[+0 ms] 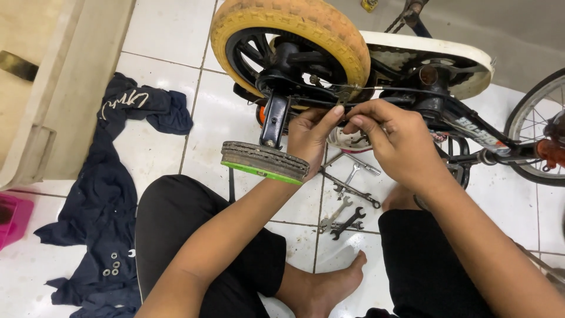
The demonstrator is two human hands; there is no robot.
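Note:
A small child's bicycle lies in front of me, its rear wheel with a yellow tyre point(306, 29) and black spokes at the top. A green-edged training wheel point(265, 162) hangs from a black bracket below the axle. My left hand point(312, 135) and my right hand point(391, 138) meet at the black frame stay just under the tyre, fingertips pinching a small part there. What they pinch is too small to tell. A white chain guard point(447, 56) covers the chain to the right.
Several wrenches point(347, 200) lie on the white tiled floor between my knees. A dark blue cloth point(109, 200) with small washers on it sprawls at the left. A beige cabinet point(59, 88) stands far left; a second spoked wheel point(538, 135) sits at the right edge.

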